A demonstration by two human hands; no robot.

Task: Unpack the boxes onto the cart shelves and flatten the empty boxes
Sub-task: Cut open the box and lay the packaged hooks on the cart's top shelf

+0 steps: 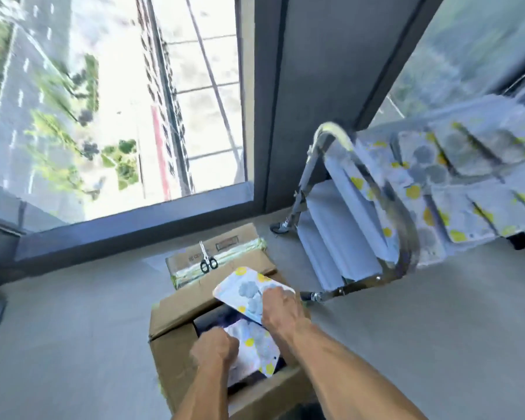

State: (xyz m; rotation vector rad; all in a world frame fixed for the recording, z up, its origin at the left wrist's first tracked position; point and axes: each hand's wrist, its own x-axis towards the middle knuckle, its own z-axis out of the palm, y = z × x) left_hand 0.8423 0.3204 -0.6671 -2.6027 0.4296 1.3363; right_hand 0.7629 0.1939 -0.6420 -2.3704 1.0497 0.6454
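An open cardboard box (170, 353) stands on the floor at the bottom middle, its flaps spread. My right hand (281, 307) grips a flat white packet (246, 286) printed with grey and yellow flowers, raised above the box's far side. My left hand (215, 348) holds a second packet of the same print (259, 347) over the box's dark inside. The metal cart (373, 207) stands to the right. Several matching packets (467, 165) lie in rows on its top shelf.
A flattened cardboard box (225, 253) lies on the floor behind the open one, with black-handled scissors (206, 259) on it. A floor-to-ceiling window (119, 101) and a dark frame post (315, 86) stand behind. Grey floor spreads to the left and right.
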